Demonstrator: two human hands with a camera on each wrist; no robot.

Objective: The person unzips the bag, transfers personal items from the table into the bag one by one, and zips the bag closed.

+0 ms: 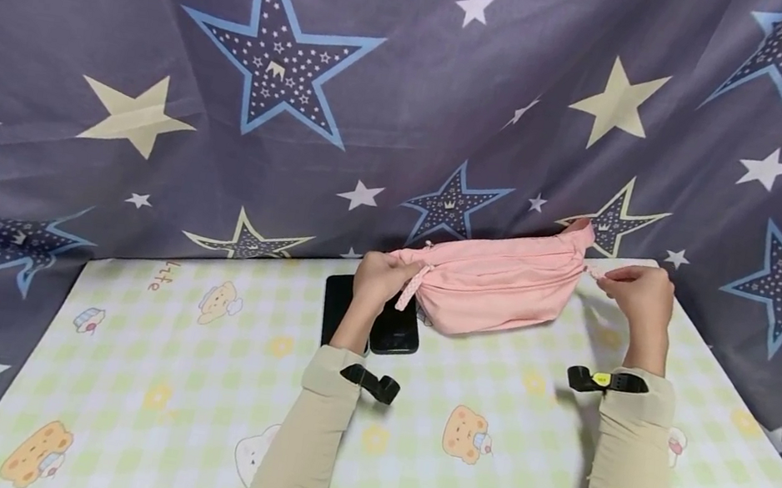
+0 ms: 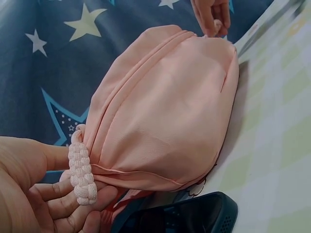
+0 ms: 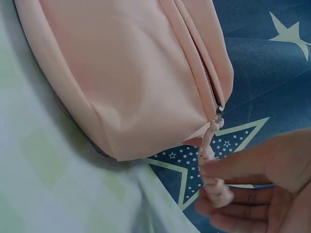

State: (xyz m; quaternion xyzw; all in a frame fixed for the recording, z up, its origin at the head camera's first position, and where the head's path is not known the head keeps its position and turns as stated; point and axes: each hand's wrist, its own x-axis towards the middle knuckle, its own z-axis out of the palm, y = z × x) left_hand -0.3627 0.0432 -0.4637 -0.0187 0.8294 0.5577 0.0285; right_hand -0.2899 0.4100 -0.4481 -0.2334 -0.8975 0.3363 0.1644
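Note:
A pink waist bag (image 1: 498, 285) is held up at its two ends, tilted, at the back of the table. My left hand (image 1: 382, 278) grips its left end, thumb in front and fingers behind; a braided pull (image 2: 81, 167) hangs over those fingers. With thumb and fingers my right hand (image 1: 640, 300) pinches another braided pull (image 3: 209, 158), fixed to the zipper slider (image 3: 220, 112) at the bag's right end. Below the left hand lie two dark phones, one (image 1: 396, 331) partly under the bag and another (image 1: 336, 303) partly behind the wrist.
A checked tablecloth (image 1: 203, 385) with cartoon prints covers the table. Close behind it hangs a dark star-patterned curtain (image 1: 339, 186), which also runs along the right side. Each wrist wears a black strap (image 1: 605, 382).

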